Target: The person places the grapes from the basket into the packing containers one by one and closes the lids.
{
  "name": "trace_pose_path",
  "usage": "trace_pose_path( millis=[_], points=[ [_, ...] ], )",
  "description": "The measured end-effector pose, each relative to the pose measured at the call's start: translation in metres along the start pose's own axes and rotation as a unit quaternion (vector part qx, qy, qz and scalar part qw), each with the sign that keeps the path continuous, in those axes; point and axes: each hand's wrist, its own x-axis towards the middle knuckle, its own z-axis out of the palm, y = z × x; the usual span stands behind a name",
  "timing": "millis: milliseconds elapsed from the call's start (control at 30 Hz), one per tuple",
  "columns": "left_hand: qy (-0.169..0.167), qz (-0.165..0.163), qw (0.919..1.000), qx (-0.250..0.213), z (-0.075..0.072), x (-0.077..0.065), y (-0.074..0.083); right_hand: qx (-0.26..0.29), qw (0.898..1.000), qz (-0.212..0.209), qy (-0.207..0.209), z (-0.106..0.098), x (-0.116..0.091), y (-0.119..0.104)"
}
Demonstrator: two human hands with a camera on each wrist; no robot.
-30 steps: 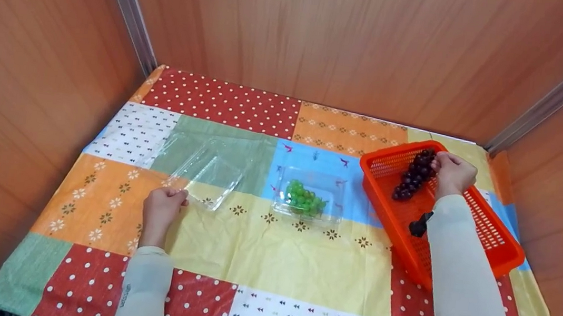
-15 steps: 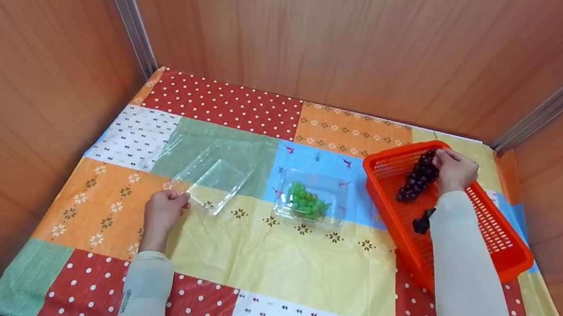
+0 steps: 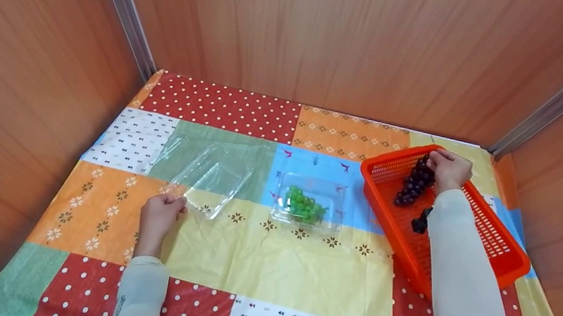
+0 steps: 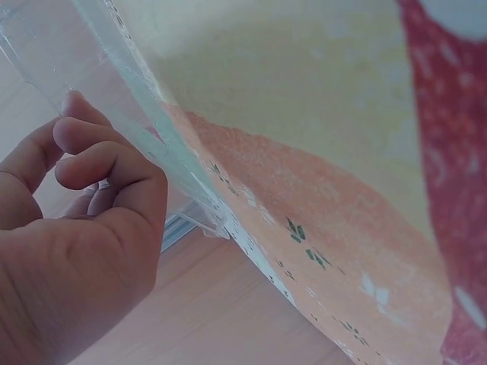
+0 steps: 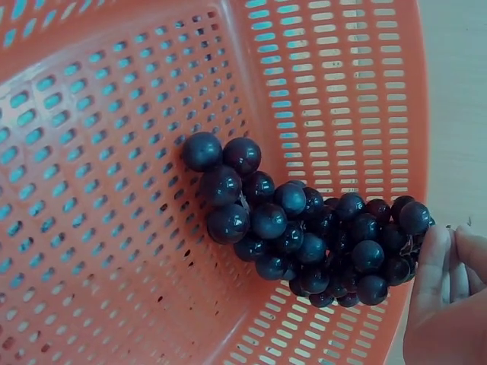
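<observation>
- Pinched at its stem end by a person's right hand, a bunch of dark grapes hangs at the far end of an orange basket, its narrow hold plain in the right wrist view.
- The bunch lies to the near left of the fingers, its long axis slanting from the grip down toward the basket floor; whether the lowest grapes touch that floor, the pictures do not settle.
- The right hand is the nearer of the two; the left hand, well apart across the cloth, curls its fingers on the near-left edge of a clear plastic piece, shaped like a shallow lid or tray.
- Between the hands, left of the basket and somewhat nearer than the bunch, a clear box holds green grapes toward its near side.
- The basket's left wall stands between the dark bunch and the box; the basket's long side runs from far left to near right, beneath the right sleeve.
- A small black item shows beside that sleeve; whether it sits in the basket or on the arm cannot be told.
- Patchwork cloth spreads beneath everything, with wood-grain panels rising left, right and at the far side.
</observation>
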Motion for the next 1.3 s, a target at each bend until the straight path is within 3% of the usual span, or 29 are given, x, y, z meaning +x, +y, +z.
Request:
trace_pose_path(
  millis=[167, 300, 433, 533, 700, 1000, 1300],
  points=[
    [-0.004, 0.002, 1.0000, 0.006, 0.002, 0.000, -0.006, -0.030, 1.000, -0.008, -0.001, -0.004, -0.002, 0.008],
    [-0.006, -0.003, 1.0000, -0.002, 0.003, 0.000, -0.006, -0.073, 0.996, -0.042, 0.003, -0.007, -0.003, 0.013],
    [0.010, 0.012, 0.9999, 0.007, 0.004, -0.001, -0.004, -0.078, 0.995, -0.066, 0.009, -0.009, -0.002, 0.016],
    [0.014, 0.019, 0.9997, 0.010, 0.004, -0.002, -0.002, -0.060, 0.996, -0.069, 0.013, -0.011, -0.003, 0.018],
    [-0.010, 0.000, 0.9999, -0.006, 0.006, -0.003, 0.000, -0.041, 0.997, -0.062, 0.020, -0.017, -0.008, 0.019],
    [-0.012, -0.008, 0.9995, -0.028, 0.004, -0.004, 0.003, 0.001, 0.996, -0.082, -0.035, -0.022, -0.028, 0.005],
    [-0.010, -0.002, 0.9992, -0.040, 0.006, 0.002, 0.002, 0.105, 0.985, -0.116, -0.073, -0.014, -0.053, -0.006]
  ],
)
